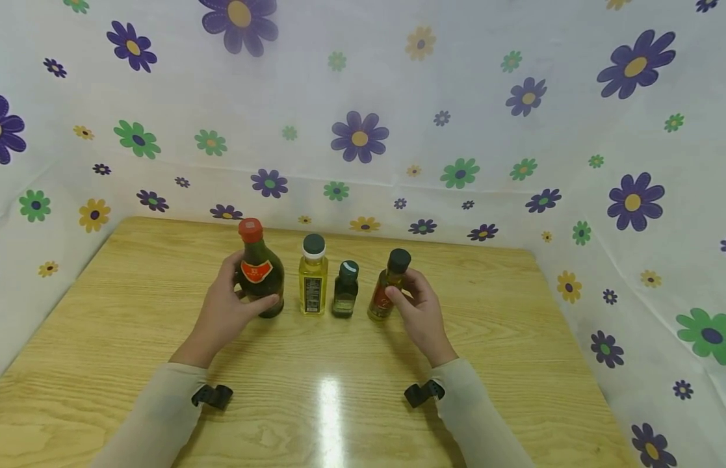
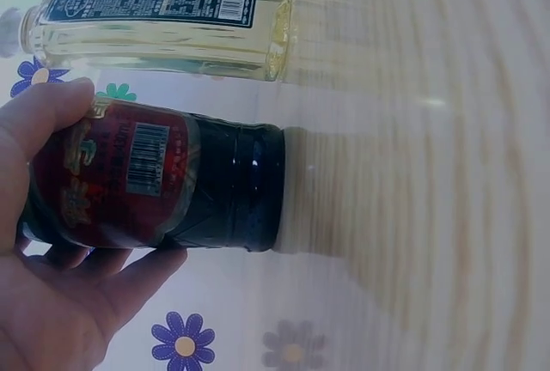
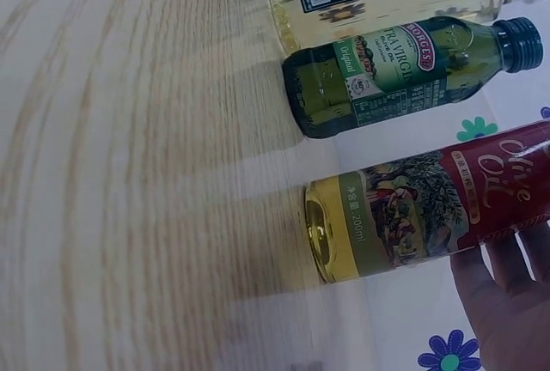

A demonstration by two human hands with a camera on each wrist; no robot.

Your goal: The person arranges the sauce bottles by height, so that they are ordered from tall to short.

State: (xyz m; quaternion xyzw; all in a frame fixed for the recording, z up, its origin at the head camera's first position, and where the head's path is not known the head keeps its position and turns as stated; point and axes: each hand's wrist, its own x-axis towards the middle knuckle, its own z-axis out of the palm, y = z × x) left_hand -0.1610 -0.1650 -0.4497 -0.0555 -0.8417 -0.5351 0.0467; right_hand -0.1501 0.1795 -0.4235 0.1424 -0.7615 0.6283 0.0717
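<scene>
At the left of the row, my left hand [image 1: 221, 318] grips a dark sauce bottle [image 1: 270, 276] with a red cap and red neck label. Its barcode label shows in the left wrist view, thumb on one side and fingers curled around the other. My right hand [image 1: 424, 318] holds a small olive oil bottle [image 3: 404, 208] with a dark cap and red label, tilted slightly in the head view. Between the hands stand a clear bottle of yellow oil [image 1: 313, 283] with a dark green cap and a small green Borges olive oil bottle [image 1: 345, 292].
All the bottles are on a light wood-grain table [image 1: 316, 416]. A white cloth [image 1: 304, 84] with purple, green and yellow flowers hangs behind it and along the sides. Each wrist wears a small black camera, one on the left strap [image 1: 213, 395], one on the right strap [image 1: 422, 394].
</scene>
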